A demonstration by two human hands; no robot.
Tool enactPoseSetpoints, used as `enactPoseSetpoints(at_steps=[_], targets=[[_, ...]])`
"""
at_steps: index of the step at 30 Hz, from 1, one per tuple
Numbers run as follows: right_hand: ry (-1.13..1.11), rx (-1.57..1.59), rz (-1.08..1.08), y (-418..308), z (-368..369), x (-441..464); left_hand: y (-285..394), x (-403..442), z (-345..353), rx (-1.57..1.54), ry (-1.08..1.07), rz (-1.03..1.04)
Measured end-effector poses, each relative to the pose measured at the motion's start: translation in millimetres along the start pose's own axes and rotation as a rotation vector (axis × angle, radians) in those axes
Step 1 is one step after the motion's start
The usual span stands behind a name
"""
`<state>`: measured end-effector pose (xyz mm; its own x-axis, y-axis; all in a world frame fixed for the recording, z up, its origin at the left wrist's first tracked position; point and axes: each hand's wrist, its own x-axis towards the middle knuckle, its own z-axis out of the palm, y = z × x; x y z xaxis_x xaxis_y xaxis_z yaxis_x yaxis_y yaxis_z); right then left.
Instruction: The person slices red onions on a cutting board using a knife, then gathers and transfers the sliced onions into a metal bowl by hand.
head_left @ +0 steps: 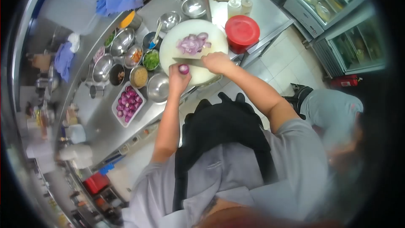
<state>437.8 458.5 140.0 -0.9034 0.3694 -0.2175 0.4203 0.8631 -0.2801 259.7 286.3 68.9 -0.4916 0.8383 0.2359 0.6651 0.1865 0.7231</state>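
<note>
My left hand [179, 80] is closed around a peeled purple onion [183, 69] on the round white cutting board [168, 44]. In my right hand [217, 63] is the handle of a kitchen knife [190, 62], fingers wrapped around it. The blade points left, lying just beyond the onion; whether it touches the onion I cannot tell. A pile of sliced onion [192, 44] rests on the board past the blade. To the left, a white tray [114, 109] holds several whole peeled onions [128, 103].
A red-lidded tub [242, 31] stands right of the board, with two bottles [234, 8] behind it. Metal bowls [158, 88] and a bowl of chopped greens [151, 60] crowd the left. Another person [331, 112] is at right, near glass-door fridges [329, 0].
</note>
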Motion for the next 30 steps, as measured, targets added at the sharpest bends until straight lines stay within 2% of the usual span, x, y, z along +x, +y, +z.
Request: enactPoseSetpoints(at_steps=[4,8,10,12,14,17,21,30], targets=[[-0.001,0.012,0.105,-1.2,-10.8,-17.7,-25.2,-2.8,28.8,0.225,-0.021,0.034],[-0.054,-0.03,0.09,4.4,-15.4,-28.7,-11.6,-16.1,27.3,0.209,0.134,0.092],[-0.061,-0.03,0.078,4.3,-15.7,-31.3,-15.1,-21.3,28.6,0.15,0.148,0.049],[-0.065,-0.031,0.076,1.6,-18.0,-32.5,-18.0,-22.7,28.8,-0.075,0.169,-0.039],[-0.053,-0.042,0.122,-4.0,-22.6,-34.1,-20.2,-23.1,31.6,-0.101,0.216,-0.01],[-0.067,-0.043,0.114,-19.1,-47.3,-42.0,-22.6,-21.4,39.8,0.021,0.376,0.116],[-0.114,-0.12,0.039,-22.7,-56.0,-43.4,-16.5,-19.5,53.6,0.059,0.421,0.069],[-0.141,-0.153,0.029,-29.9,-65.4,-43.2,-21.2,-17.0,60.9,0.079,0.433,0.063]])
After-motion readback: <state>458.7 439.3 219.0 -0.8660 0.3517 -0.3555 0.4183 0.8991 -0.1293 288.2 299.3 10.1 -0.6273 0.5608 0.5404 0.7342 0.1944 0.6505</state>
